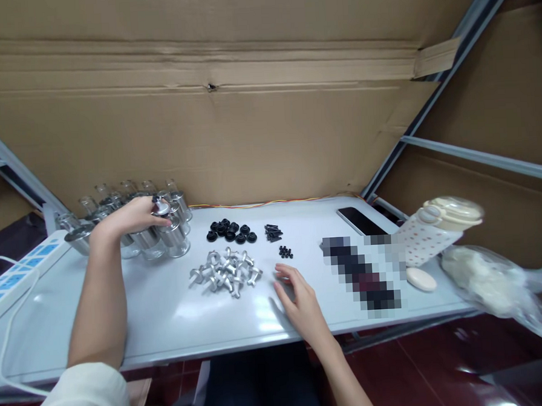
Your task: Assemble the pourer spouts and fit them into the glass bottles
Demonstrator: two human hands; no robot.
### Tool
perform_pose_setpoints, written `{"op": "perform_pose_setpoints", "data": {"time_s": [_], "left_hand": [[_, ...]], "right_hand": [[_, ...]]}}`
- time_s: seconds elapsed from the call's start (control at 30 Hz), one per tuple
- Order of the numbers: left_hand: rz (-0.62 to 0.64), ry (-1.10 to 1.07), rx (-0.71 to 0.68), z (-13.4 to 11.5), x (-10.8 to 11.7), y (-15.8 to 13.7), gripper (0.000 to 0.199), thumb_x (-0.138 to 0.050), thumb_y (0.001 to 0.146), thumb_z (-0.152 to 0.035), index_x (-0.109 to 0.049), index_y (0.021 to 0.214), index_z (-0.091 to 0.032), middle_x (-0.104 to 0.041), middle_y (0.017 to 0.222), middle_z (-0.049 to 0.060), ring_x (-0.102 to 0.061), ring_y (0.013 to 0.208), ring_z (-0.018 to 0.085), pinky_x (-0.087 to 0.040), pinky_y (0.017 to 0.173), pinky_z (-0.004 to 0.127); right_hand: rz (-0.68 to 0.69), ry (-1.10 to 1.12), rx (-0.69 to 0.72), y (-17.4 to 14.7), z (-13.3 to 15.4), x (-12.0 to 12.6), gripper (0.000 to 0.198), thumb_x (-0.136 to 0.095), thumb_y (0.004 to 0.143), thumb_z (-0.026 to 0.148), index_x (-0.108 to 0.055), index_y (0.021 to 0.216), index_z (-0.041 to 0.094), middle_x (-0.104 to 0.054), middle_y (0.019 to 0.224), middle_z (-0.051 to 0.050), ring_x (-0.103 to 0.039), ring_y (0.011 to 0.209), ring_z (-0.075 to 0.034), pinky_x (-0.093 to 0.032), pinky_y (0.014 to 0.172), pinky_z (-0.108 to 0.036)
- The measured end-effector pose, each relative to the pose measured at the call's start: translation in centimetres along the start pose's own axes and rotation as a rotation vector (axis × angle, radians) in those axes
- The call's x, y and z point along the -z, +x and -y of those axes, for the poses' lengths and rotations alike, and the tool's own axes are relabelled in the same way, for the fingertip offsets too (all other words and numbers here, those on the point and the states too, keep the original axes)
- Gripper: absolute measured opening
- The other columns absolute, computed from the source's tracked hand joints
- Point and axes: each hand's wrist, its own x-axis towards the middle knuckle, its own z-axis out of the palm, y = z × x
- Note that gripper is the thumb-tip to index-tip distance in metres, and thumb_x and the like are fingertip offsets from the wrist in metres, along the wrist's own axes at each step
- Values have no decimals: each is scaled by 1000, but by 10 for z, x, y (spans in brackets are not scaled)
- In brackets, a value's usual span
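Note:
My left hand (138, 215) reaches over a cluster of clear glass jars with shiny metal sleeves (175, 239) at the table's left back. Its thumb and fingers close around a small domed silver piece (161, 207) with a dark tip; the far fingers are partly hidden. My right hand (300, 299) hovers or rests near the front edge, fingers loosely apart, holding nothing. Left of it lies a pile of silver wing-shaped metal parts (227, 272). Beyond are black round knob-like parts (230, 230), black screw-like pieces (273, 232) and tiny black pieces (285, 252).
A white power strip (23, 273) with a cable lies along the left edge. On the right are a phone (361, 221), a blurred-out patch, a dotted cream tumbler (429, 234), an oval cream object (421, 279) and a plastic bag (488, 285). Cardboard (268, 142) walls the back.

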Motion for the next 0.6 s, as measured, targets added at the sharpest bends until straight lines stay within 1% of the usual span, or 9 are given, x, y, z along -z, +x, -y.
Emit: {"op": "perform_pose_setpoints", "data": {"time_s": [0.07, 0.13, 0.17, 0.23, 0.3, 0.37, 0.4, 0.47, 0.6], "left_hand": [[47, 186, -14, -4, 4, -4, 47, -67, 74, -43, -59, 106, -10, -62, 87, 1, -55, 83, 21, -38, 73, 24], [-4, 305, -35, -10, 7, -10, 57, -62, 79, -42, -47, 122, -8, -56, 113, 10, -52, 103, 27, -39, 86, 30], [-40, 334, -51, -13, 8, -15, 59, -60, 81, -40, -42, 127, -7, -51, 121, 13, -48, 110, 29, -37, 91, 34], [-105, 368, -100, -24, 8, -25, 55, -55, 85, -36, -39, 129, -7, -46, 127, 16, -43, 117, 30, -35, 97, 39], [-149, 375, -182, -37, 4, -36, 49, -49, 89, -36, -39, 129, -10, -45, 126, 14, -42, 119, 28, -34, 99, 40], [-144, 365, -295, -52, -6, -44, 45, -47, 90, -39, -42, 127, -14, -46, 124, 11, -44, 117, 26, -35, 99, 38], [-115, 353, -358, -60, -13, -46, 43, -47, 89, -40, -44, 125, -16, -48, 122, 10, -46, 115, 25, -36, 98, 37], [9, 313, -475, -75, -33, -47, 36, -47, 89, -39, -49, 120, -20, -51, 120, 8, -50, 109, 23, -39, 93, 33], [361, 314, -646, -102, -90, -42, 19, -46, 91, -25, -56, 106, -19, -58, 106, 5, -58, 93, 18, -43, 77, 26]], "right_hand": [[22, -17, -4, 0, -1, 0, 21, -46, 90, 25, -54, 109, 18, -60, 111, -11, -62, 99, -21, -52, 88, -38], [43, -32, -4, 1, -2, 0, 19, -45, 90, 24, -55, 105, 18, -60, 112, -12, -59, 104, -23, -50, 91, -40], [50, -38, -4, 1, -3, -1, 18, -45, 90, 24, -55, 104, 18, -60, 112, -12, -58, 106, -23, -49, 92, -41], [60, -52, -5, 0, -5, -1, 17, -46, 89, 23, -55, 102, 19, -60, 113, -12, -57, 109, -24, -48, 94, -41], [70, -65, -5, 0, -7, -2, 18, -46, 88, 23, -55, 104, 19, -61, 114, -12, -57, 108, -24, -47, 94, -41], [75, -74, 1, 0, -8, -3, 20, -46, 88, 22, -55, 106, 19, -61, 113, -11, -58, 107, -24, -47, 93, -40], [78, -78, 5, 0, -8, -3, 21, -46, 88, 22, -55, 106, 19, -61, 112, -11, -58, 106, -24, -48, 93, -40], [87, -91, 15, 1, -8, -3, 22, -46, 88, 22, -55, 108, 18, -62, 110, -10, -58, 104, -24, -48, 91, -39], [105, -170, 17, 9, -7, -7, 24, -50, 85, 18, -55, 108, 16, -64, 102, -10, -59, 95, -25, -49, 85, -39]]}}
